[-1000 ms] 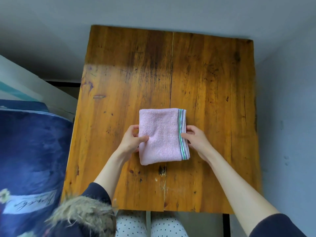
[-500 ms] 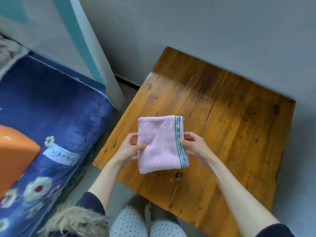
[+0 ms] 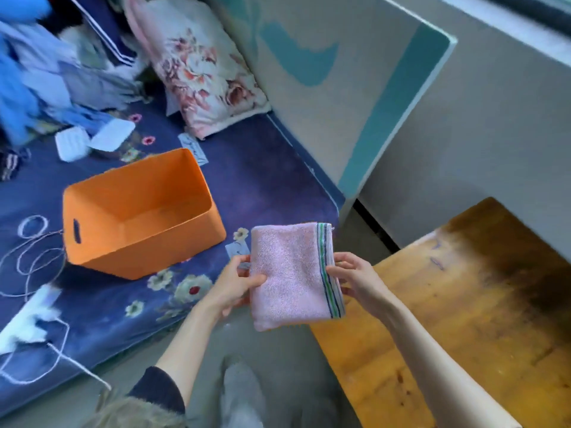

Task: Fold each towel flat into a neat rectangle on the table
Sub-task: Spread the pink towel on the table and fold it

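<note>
A pink towel [image 3: 289,274] with a green and blue striped edge is folded into a small rectangle. I hold it in the air, off the left edge of the wooden table [image 3: 463,319]. My left hand [image 3: 236,281] grips its left side, thumb on top. My right hand [image 3: 355,281] pinches its striped right edge. The towel hangs over the gap between the table and a bed.
An orange bin [image 3: 136,211], with nothing inside, stands on the blue floral bedspread [image 3: 262,180] to the left. A floral pillow [image 3: 204,66], white cords [image 3: 34,248] and piled blue clothes [image 3: 34,72] lie on the bed. A teal and white bed end panel [image 3: 355,88] rises behind.
Both hands lifted the folded towel off the table and carried it left, toward the bed. My view swung left, bringing the orange bin and bed into sight.
</note>
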A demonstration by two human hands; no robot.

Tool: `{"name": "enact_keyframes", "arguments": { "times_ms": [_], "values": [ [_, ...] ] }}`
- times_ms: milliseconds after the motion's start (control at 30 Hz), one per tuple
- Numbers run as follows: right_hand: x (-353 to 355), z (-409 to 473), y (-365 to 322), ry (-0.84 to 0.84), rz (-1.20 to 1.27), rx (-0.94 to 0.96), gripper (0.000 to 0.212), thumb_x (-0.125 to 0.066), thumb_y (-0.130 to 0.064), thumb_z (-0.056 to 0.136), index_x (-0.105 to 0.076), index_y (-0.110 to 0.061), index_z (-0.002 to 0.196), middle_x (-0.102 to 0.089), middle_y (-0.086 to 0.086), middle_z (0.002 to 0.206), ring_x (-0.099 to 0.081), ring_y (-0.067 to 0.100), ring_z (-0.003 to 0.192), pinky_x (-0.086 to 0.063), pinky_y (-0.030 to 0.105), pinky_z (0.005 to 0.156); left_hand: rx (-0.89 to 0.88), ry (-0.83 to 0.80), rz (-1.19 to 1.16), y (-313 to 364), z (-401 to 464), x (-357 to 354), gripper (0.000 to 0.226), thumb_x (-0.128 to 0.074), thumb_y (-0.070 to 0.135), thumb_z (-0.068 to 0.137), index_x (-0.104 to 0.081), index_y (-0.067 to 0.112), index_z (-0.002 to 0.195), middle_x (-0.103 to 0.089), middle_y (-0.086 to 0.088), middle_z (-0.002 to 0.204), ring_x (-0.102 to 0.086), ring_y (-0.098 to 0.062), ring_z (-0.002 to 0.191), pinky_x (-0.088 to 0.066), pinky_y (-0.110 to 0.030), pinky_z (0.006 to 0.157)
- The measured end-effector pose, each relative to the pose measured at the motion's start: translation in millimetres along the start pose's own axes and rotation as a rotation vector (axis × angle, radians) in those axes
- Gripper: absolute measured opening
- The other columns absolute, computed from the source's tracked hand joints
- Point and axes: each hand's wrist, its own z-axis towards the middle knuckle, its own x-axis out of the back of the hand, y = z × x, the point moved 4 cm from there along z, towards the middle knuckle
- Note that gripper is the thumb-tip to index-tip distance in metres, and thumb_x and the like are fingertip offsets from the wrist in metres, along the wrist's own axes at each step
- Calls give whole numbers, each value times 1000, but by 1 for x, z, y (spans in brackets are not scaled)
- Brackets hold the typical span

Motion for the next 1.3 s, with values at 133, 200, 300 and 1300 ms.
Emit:
{"name": "enact_keyframes", "arguments": {
  "times_ms": [133,200,300,1300],
  "values": [
    [-94,37,-30,-69,-86,3,16,-59,-5,86,-63,-12,99,-70,3,85,-65,11,73,-50,26,63,-21,75,-44,8,6,96,40,-65,5,84,-45,18,116,-57,-4,100,-60,-19,82,-48,-32,67],
    [-137,54,-43,-115,-125,-9,16,-59,-6,85,-64,-13,100,-70,1,83,-66,10,73,-51,24,62,-44,111,-57,12,9,142,41,-65,5,84,-45,18,117,-55,-4,105,-60,-18,85,-49,-30,65],
    [-197,79,-64,-189,-167,-14,18,-59,-7,86,-63,-12,103,-69,5,90,-66,16,79,-52,29,68,-40,171,-102,15,13,205,44,-66,7,84,-44,22,118,-55,-2,109,-59,-20,96,-51,-31,69],
    [-458,432,6,-294,-583,-360,20,-58,-12,89,-53,-17,108,-61,4,106,-61,22,96,-54,36,75,468,455,-88,-70,286,439,56,-58,7,86,-33,15,136,-51,-7,123,-53,-23,99,-46,-31,71]
  ]
}}
